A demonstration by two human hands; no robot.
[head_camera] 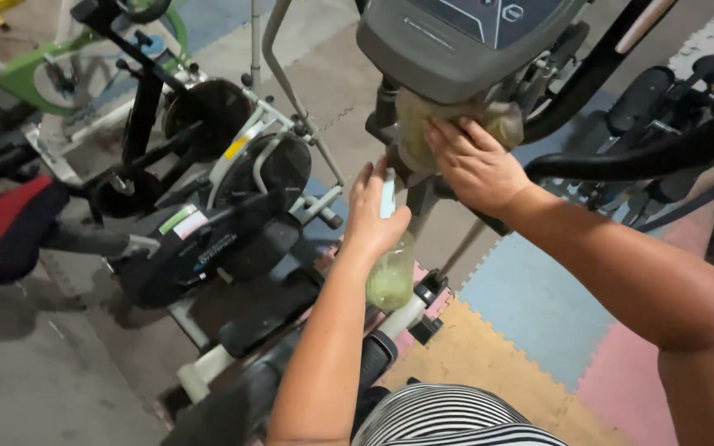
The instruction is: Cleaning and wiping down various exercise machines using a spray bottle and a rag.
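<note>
Wiping under the exercise machine's console

My right hand (474, 165) presses a greenish cloth (456, 124) flat against the column just below the grey console (456, 41); my left hand (373, 216) grips a spray bottle (392, 277) beside it. Wiping looks midway.

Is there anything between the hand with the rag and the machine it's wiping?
Only the cloth. The right hand presses the greenish rag flat against the machine just under the grey console, with nothing else in between. The left hand holds a spray bottle lower down, off to the side.
</note>
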